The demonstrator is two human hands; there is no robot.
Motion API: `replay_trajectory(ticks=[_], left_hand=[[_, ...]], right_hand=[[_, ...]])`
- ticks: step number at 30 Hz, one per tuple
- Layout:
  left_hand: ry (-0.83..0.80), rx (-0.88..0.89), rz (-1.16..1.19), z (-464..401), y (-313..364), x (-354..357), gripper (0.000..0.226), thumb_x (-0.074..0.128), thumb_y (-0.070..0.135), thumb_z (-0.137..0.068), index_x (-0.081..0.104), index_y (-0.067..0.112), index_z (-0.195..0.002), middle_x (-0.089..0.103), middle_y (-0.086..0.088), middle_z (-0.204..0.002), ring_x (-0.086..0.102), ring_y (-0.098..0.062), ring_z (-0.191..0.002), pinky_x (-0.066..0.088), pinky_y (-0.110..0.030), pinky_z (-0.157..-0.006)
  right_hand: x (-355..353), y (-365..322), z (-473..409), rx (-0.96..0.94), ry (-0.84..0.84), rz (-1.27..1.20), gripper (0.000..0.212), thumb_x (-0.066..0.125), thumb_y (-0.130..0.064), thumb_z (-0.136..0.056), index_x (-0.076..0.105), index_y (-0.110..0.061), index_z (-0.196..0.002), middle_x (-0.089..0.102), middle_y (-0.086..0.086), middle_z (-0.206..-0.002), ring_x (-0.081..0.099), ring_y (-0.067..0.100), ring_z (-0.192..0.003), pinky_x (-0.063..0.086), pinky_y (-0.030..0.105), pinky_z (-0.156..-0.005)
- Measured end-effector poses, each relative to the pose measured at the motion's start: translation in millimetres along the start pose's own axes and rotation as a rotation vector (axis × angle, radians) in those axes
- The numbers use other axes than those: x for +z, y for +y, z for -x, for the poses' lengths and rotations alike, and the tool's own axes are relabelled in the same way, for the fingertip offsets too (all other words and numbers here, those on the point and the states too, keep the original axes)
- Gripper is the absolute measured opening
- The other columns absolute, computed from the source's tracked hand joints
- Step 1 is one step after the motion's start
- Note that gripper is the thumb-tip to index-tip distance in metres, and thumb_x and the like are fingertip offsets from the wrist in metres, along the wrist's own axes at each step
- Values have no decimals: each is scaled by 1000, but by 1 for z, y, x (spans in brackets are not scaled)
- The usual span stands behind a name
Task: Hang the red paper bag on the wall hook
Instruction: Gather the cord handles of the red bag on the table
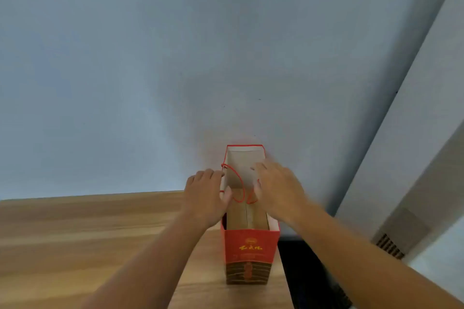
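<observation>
Head view looks steeply down on a red paper bag [251, 249] standing upright on a wooden counter [75, 238], close to the counter's right edge and with its far side against a pale blue-grey wall [175, 57]. The bag's mouth is open toward the camera, showing a plain brown inside. Its near face is red with gold lettering above a darker striped band at the bottom. Red cord handles [239, 187] droop down into the open mouth, looping between the two hands.

The left hand [207, 195] rests against the bag's left rim, fingers spread and extended, thumb at the edge of the opening. The right hand [278, 189] lies over the right rim, fingers open and reaching across the top. Motion blur softens both hands, so whether either one pinches a cord is hard to tell; neither looks clenched, and both appear loose and ungripping on the bag.

To the right of the counter lies a dark gap [306, 273], and beyond it a pale slanted ledge with a small vent grille [389, 246].
</observation>
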State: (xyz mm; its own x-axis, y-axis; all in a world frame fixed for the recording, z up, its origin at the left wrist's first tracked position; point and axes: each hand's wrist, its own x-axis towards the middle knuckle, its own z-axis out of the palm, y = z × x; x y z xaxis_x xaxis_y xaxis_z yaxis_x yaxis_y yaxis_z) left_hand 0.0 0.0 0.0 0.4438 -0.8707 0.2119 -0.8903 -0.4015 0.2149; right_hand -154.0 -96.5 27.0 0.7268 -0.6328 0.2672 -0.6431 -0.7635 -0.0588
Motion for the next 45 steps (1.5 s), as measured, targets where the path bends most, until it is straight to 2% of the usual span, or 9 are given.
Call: replay_trajectory(ticks=[2,5,9,13,18,31,36,40,45], left_hand=[[-4,-5,11,-1,-1,2,46,44,44,-97,53,23,-137,60,2,-136,52,-22,-128,37,-38,-109],[-7,13,15,-2,0,10,45,44,42,-96,54,22,-135,62,2,-132,54,-21,-124,39,-37,-108],[-10,29,21,-6,-1,19,44,43,41,-97,53,23,-136,61,2,-133,54,-20,-125,41,-37,-109],[-35,20,50,-10,-5,29,44,43,42,-99,50,25,-139,58,3,-138,51,-18,-129,39,-37,-113],[-39,29,47,-14,-9,33,44,42,39,-98,50,25,-139,58,3,-136,51,-18,-128,37,-36,-112],[-56,28,88,-24,-10,40,42,45,37,-99,48,26,-140,57,4,-139,49,-17,-131,36,-36,-117],[-59,33,90,-24,-10,43,41,46,37,-99,48,26,-139,56,4,-138,49,-16,-131,37,-35,-116],[-68,48,91,-22,-9,45,41,47,34,-97,51,24,-136,57,3,-137,49,-17,-130,37,-35,-114],[-114,83,20,-24,-7,48,49,47,38,-93,50,22,-139,57,2,-140,47,-19,-132,33,-36,-116]], right_hand=[[20,-4,-3,35,-82,78,25,52,-19,-99,57,-16,-123,62,6,-128,59,28,-117,47,38,-94],[49,-9,-4,32,-203,141,29,60,-19,-94,56,-15,-122,62,8,-127,58,31,-120,50,40,-96],[67,-18,-11,2,-218,141,41,68,-18,-91,54,-14,-130,60,8,-129,59,29,-120,48,40,-103],[82,-25,-19,-7,-249,134,44,69,-15,-90,53,-15,-131,58,8,-129,58,28,-118,48,41,-105],[96,-28,-27,-9,-363,200,58,70,-15,-89,48,-12,-142,52,11,-140,54,32,-127,44,44,-110],[116,-24,-36,79,-505,134,59,71,-13,-89,48,-14,-143,51,12,-135,63,33,-117,57,43,-92],[120,-25,-36,114,-523,84,64,73,-11,-88,44,-14,-146,46,13,-142,56,34,-125,57,41,-95],[115,-23,-38,116,-531,20,59,73,-2,-87,51,-11,-140,50,13,-135,59,32,-120,57,41,-96],[75,-19,-51,95,-444,24,32,60,11,-92,65,1,-122,62,20,-124,65,36,-114,56,40,-91]])
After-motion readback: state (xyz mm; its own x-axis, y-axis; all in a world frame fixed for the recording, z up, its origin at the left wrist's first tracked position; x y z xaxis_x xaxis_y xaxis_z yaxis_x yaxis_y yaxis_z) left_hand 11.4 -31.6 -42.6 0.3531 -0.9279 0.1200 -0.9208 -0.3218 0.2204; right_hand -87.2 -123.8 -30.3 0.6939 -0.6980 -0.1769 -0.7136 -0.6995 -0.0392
